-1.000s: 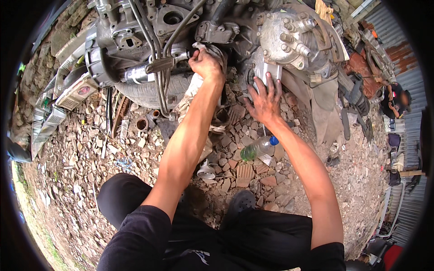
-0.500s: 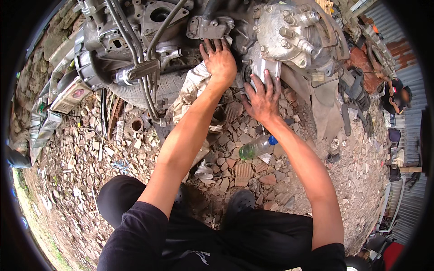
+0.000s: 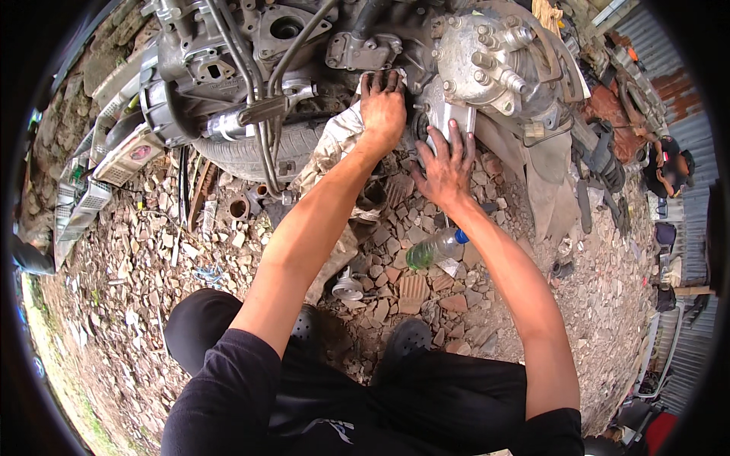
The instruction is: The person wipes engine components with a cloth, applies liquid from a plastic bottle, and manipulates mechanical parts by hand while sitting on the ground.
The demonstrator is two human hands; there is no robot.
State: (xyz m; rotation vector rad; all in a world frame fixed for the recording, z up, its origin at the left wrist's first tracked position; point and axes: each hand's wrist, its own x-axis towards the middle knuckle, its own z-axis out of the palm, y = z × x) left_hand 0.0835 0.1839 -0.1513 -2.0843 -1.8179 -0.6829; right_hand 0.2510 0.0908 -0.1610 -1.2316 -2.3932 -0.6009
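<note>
My left hand [image 3: 383,112] is at the engine [image 3: 251,53], its blackened fingers bent over a dirty whitish rag [image 3: 332,144]. A bit of the rag shows past the fingertips, just below a small metal cover [image 3: 363,52], and the rest hangs down toward the ground. My right hand [image 3: 447,166] holds nothing; its spread fingers rest against a grey metal bracket [image 3: 450,114]. Above that bracket sits a round pump-like metal unit [image 3: 480,64] with several threaded outlets. Bent metal pipes [image 3: 262,140] run down to the left of the rag.
A tyre [image 3: 228,156] lies beneath the engine. On the broken stones are a clear bottle [image 3: 433,251] with green liquid and a blue cap, a small metal part [image 3: 348,287] and a rusty ring [image 3: 239,207]. Plastic crates [image 3: 80,213] stand left. Another person [image 3: 669,167] is far right.
My left fingers have curled more over the rag, and its end now shows beyond them. My right hand stays at the bracket. The view has shifted slightly.
</note>
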